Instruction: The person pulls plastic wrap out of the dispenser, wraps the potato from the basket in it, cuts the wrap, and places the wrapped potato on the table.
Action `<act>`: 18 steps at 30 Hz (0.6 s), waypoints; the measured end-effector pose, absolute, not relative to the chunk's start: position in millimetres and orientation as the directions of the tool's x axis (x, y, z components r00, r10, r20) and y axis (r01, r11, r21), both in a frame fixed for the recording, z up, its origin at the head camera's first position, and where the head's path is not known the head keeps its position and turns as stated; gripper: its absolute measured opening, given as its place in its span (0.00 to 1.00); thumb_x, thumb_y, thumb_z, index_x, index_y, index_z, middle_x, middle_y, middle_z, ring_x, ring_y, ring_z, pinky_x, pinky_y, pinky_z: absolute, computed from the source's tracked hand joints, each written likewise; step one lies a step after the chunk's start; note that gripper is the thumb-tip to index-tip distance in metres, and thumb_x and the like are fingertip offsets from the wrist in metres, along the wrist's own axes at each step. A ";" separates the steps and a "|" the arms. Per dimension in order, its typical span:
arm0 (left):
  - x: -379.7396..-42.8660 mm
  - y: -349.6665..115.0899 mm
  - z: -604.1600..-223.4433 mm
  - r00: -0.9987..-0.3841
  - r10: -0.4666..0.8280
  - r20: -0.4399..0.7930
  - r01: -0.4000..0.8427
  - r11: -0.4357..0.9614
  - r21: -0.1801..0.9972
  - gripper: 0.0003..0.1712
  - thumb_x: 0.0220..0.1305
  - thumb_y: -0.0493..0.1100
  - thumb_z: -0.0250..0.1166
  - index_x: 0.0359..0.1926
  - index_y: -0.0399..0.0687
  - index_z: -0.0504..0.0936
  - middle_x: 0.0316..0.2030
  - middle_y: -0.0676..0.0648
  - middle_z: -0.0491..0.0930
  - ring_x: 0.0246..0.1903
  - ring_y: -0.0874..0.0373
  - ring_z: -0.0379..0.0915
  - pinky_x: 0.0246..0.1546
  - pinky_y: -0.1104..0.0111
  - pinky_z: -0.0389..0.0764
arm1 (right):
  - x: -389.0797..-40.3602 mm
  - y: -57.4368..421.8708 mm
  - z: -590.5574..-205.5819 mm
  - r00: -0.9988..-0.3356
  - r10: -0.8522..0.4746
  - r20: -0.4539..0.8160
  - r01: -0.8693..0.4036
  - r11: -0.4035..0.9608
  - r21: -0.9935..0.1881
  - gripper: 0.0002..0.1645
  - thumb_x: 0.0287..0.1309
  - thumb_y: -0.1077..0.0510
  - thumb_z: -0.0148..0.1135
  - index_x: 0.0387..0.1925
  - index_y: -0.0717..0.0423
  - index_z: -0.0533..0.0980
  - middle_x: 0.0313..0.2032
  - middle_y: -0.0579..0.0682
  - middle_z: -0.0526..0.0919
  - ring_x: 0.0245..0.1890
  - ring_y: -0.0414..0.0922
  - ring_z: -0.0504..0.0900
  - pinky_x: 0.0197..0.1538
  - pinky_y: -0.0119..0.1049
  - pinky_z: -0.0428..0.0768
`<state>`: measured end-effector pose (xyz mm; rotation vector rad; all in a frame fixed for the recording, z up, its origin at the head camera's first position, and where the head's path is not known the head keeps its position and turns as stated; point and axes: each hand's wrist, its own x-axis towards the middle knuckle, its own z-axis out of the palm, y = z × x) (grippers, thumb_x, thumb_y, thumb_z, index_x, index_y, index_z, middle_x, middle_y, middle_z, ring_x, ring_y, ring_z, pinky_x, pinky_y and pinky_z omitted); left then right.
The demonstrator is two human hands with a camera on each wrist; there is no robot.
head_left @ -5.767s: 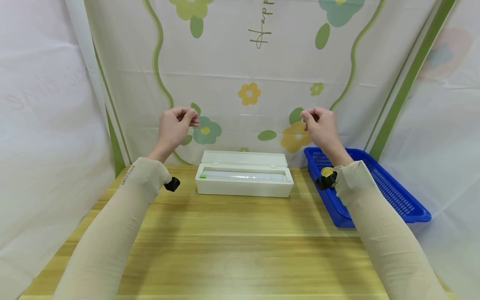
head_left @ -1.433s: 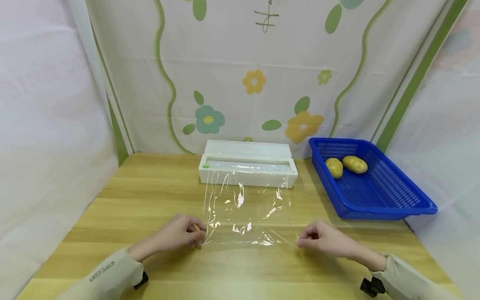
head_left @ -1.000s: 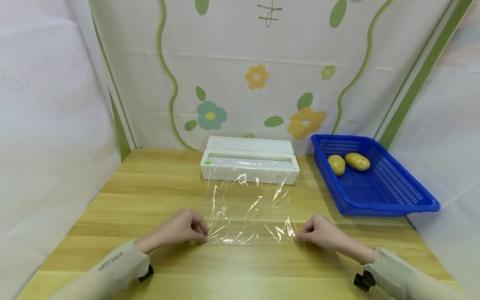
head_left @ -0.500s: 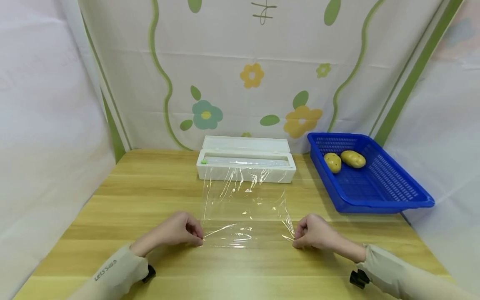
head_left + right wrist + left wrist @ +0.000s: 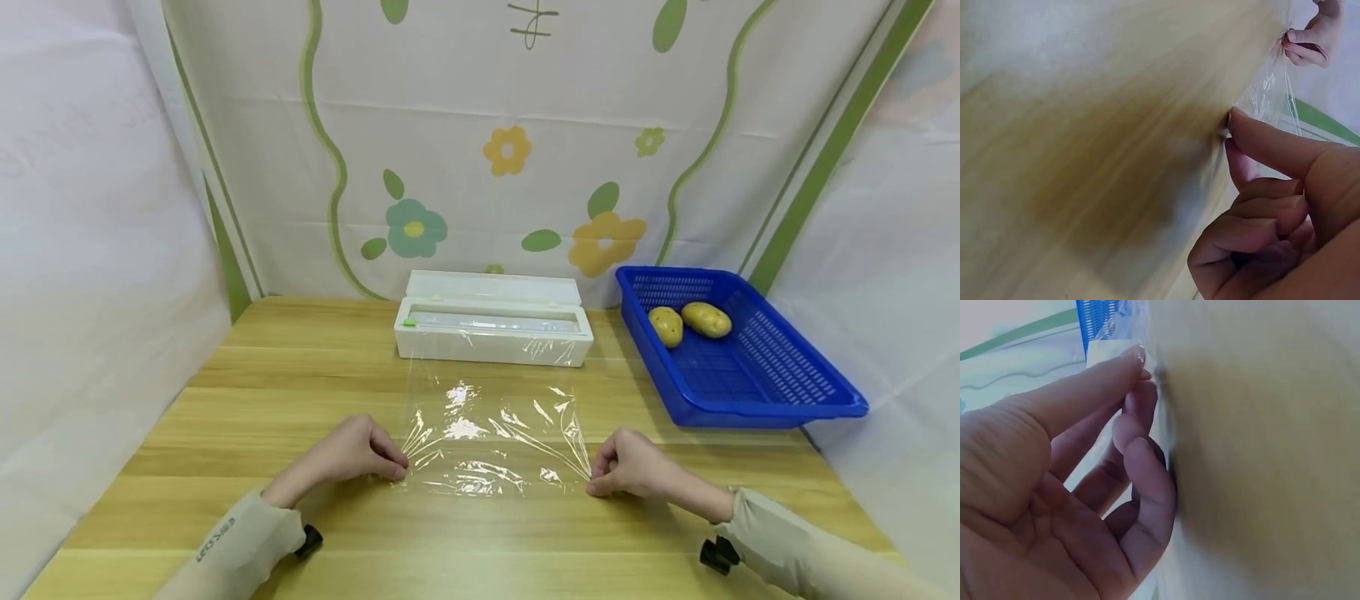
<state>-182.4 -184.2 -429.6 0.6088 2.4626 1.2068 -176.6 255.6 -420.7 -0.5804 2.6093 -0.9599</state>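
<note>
A clear sheet of plastic wrap (image 5: 480,429) stretches from the front of a white cling-film dispenser box (image 5: 491,343) toward me over the wooden table. My left hand (image 5: 358,450) pinches its near left corner between thumb and index finger. At the near right corner my right hand (image 5: 630,467) pinches the film the same way. Both hands are low, close over the tabletop. The box's lid stands up at the back, and a film roll shows inside. A small green slider (image 5: 409,322) sits at the left end of its front edge. In the right wrist view, the film runs taut between both hands.
To the right stands a blue plastic basket (image 5: 757,410) with two potatoes (image 5: 707,320) near its far left corner. A flower-print curtain (image 5: 450,142) closes off the back, and white fabric hangs at both sides. The wooden table (image 5: 480,550) extends toward me.
Earlier both hands were raised and holding nothing visible. Later they hold film drawn out from the box toward me. Over the last second the hands have stayed nearly in place while the film's creases shifted.
</note>
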 end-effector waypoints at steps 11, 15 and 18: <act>-184.4 -183.6 -428.4 -0.837 0.534 -0.119 0.211 0.517 0.829 0.08 0.48 0.36 0.78 0.31 0.46 0.89 0.27 0.53 0.85 0.26 0.59 0.79 0.24 0.71 0.77 | -182.5 271.1 -409.0 -0.845 -0.523 -0.111 -0.296 0.630 -0.718 0.07 0.56 0.57 0.72 0.25 0.55 0.84 0.18 0.41 0.77 0.18 0.34 0.69 0.21 0.27 0.68; -185.2 -183.8 -429.5 -0.838 0.529 -0.136 0.196 0.522 0.830 0.08 0.48 0.35 0.78 0.31 0.46 0.88 0.26 0.52 0.84 0.27 0.57 0.79 0.25 0.71 0.78 | -186.5 279.2 -383.7 -0.875 -0.477 -0.089 -0.289 0.659 -0.695 0.08 0.60 0.55 0.68 0.29 0.55 0.85 0.22 0.44 0.79 0.20 0.36 0.70 0.22 0.29 0.69; -185.0 -183.4 -430.2 -0.837 0.527 -0.145 0.184 0.521 0.833 0.08 0.48 0.34 0.77 0.31 0.46 0.88 0.26 0.51 0.83 0.27 0.55 0.78 0.26 0.70 0.78 | -188.7 287.7 -360.2 -0.905 -0.417 -0.087 -0.242 0.670 -0.702 0.10 0.62 0.51 0.67 0.31 0.53 0.85 0.21 0.47 0.78 0.18 0.38 0.69 0.20 0.31 0.69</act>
